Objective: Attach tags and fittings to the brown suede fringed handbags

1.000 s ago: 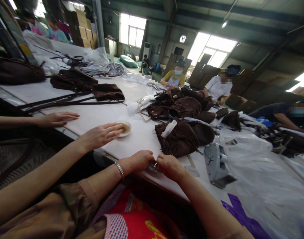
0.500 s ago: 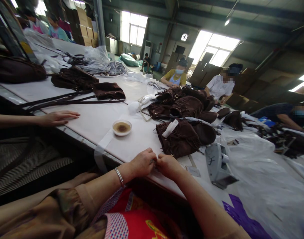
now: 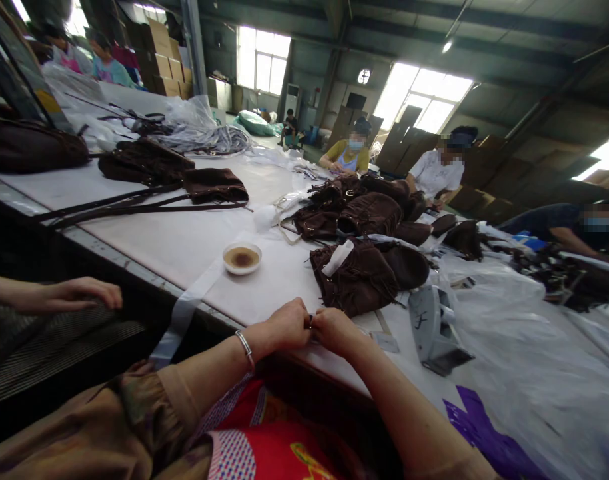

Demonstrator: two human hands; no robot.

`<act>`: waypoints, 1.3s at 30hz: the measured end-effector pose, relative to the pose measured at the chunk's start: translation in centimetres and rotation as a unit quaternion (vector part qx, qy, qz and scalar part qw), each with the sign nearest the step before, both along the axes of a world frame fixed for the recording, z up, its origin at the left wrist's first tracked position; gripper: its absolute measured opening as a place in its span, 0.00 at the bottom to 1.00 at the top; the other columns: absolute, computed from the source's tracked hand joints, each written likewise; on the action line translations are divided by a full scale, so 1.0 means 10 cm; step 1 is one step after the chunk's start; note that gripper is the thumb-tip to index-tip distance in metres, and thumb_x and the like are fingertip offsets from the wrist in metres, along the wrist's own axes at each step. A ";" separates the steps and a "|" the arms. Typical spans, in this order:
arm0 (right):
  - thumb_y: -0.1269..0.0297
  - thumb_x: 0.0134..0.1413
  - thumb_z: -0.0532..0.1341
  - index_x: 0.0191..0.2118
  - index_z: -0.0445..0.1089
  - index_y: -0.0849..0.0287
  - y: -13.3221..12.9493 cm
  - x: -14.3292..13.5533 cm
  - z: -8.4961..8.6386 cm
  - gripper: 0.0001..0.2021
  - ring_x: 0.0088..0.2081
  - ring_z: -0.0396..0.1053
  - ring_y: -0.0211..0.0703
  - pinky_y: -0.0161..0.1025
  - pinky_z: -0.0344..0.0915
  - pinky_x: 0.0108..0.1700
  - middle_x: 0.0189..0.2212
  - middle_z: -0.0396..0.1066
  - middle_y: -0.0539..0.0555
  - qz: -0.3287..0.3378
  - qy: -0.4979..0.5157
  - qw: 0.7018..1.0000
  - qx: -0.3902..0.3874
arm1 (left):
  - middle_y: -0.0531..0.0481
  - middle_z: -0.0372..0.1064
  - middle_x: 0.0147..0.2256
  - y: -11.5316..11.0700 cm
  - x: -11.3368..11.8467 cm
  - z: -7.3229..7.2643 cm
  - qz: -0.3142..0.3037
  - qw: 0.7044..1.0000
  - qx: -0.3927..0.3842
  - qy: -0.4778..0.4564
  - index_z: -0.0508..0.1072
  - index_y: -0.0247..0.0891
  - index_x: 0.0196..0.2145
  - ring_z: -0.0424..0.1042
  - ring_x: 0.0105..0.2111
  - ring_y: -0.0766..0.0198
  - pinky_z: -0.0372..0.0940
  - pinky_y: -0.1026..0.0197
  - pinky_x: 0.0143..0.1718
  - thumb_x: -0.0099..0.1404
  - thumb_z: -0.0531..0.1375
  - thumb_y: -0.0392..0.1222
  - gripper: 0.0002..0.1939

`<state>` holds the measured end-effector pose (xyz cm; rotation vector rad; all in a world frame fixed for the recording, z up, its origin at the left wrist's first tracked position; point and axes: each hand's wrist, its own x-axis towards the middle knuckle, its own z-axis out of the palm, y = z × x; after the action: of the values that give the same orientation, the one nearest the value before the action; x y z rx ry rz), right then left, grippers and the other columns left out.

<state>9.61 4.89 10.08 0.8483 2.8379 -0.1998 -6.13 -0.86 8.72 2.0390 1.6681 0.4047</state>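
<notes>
My left hand [image 3: 290,324], with a silver bracelet on its wrist, is closed at the front edge of the table. Against its fingertips, my right hand [image 3: 335,331] is pinched closed. A small dark bit shows between the two hands, but the fingers hide most of it and I cannot make out what it is. Just beyond them lies a dark brown leather bag [image 3: 357,283] with fringes and a white wrapped piece on it. To the left of the bag stands a white bowl [image 3: 241,258] of brownish stuff, darker in the middle.
More brown bags [image 3: 369,213] are heaped behind, and others [image 3: 144,161] lie at the left with long straps. A grey tape dispenser [image 3: 437,330], plastic sheeting [image 3: 514,347] and a purple piece [image 3: 484,427] are at the right. Another person's hand [image 3: 79,293] is at the left; co-workers sit across the table.
The other person's hand at the left has come off the table and moved down and left. White tape at the table edge now stretches further down. My hands stay together in nearly the same place.
</notes>
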 end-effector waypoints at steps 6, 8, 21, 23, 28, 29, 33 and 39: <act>0.64 0.61 0.59 0.35 0.80 0.60 0.01 0.01 -0.02 0.11 0.35 0.73 0.45 0.36 0.61 0.37 0.33 0.77 0.58 -0.019 0.026 0.999 -0.029 | 0.46 0.74 0.32 0.09 -0.07 0.02 -0.034 0.999 -0.020 0.028 0.82 0.38 0.34 0.71 0.31 0.60 0.65 0.63 0.34 0.61 0.61 0.44 0.11; 0.64 0.61 0.60 0.36 0.80 0.58 0.01 0.02 -0.03 0.10 0.35 0.73 0.44 0.35 0.61 0.37 0.33 0.78 0.56 -0.029 0.041 0.998 -0.042 | 0.45 0.74 0.32 0.10 -0.06 0.03 -0.037 0.998 -0.020 0.051 0.82 0.37 0.34 0.72 0.31 0.59 0.65 0.62 0.35 0.62 0.60 0.42 0.11; 0.74 0.54 0.63 0.50 0.74 0.57 0.07 0.37 0.10 0.17 0.41 0.71 0.41 0.35 0.64 0.47 0.39 0.74 0.53 -0.051 0.231 0.962 -0.134 | 0.44 0.73 0.38 0.03 -0.05 0.03 -0.127 0.985 0.029 0.113 0.76 0.38 0.39 0.75 0.37 0.56 0.68 0.61 0.39 0.57 0.58 0.28 0.13; 0.69 0.52 0.68 0.54 0.73 0.52 0.07 0.43 0.16 0.22 0.43 0.70 0.42 0.36 0.64 0.49 0.42 0.71 0.52 -0.011 0.176 0.976 -0.125 | 0.47 0.72 0.36 0.04 -0.13 0.05 -0.177 0.977 0.048 0.108 0.76 0.40 0.35 0.73 0.36 0.59 0.66 0.63 0.39 0.55 0.59 0.26 0.13; 0.63 0.48 0.72 0.57 0.70 0.45 0.05 0.43 0.21 0.29 0.43 0.67 0.43 0.35 0.61 0.45 0.42 0.68 0.51 0.049 0.057 0.995 -0.068 | 0.51 0.70 0.32 0.09 -0.25 0.13 -0.259 0.960 0.077 0.067 0.75 0.42 0.28 0.70 0.36 0.60 0.62 0.63 0.39 0.53 0.59 0.23 0.13; 0.63 0.50 0.71 0.56 0.71 0.45 0.05 0.41 0.19 0.26 0.41 0.67 0.42 0.35 0.61 0.43 0.41 0.68 0.51 0.053 0.047 0.996 -0.051 | 0.51 0.70 0.32 0.10 -0.26 0.15 -0.275 0.956 0.080 0.059 0.75 0.42 0.27 0.69 0.37 0.60 0.61 0.63 0.39 0.53 0.59 0.23 0.13; 0.64 0.57 0.64 0.46 0.77 0.48 0.04 0.33 0.06 0.11 0.36 0.65 0.41 0.35 0.57 0.36 0.36 0.68 0.50 0.050 0.034 0.998 0.001 | 0.50 0.69 0.33 0.10 -0.30 0.20 -0.296 0.948 0.084 0.077 0.75 0.42 0.29 0.68 0.38 0.59 0.61 0.63 0.38 0.56 0.57 0.24 0.14; 0.65 0.61 0.60 0.37 0.79 0.54 -0.02 0.32 -0.09 0.09 0.38 0.66 0.43 0.36 0.57 0.37 0.35 0.70 0.51 0.037 0.074 0.996 0.028 | 0.44 0.67 0.44 -0.10 -0.19 0.16 -0.203 0.967 0.141 0.066 0.76 0.40 0.38 0.66 0.45 0.56 0.62 0.59 0.50 0.58 0.60 0.31 0.11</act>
<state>12.81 4.69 9.14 0.7670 3.0206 -0.1809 -8.00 -1.83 10.31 2.5968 1.2677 0.3862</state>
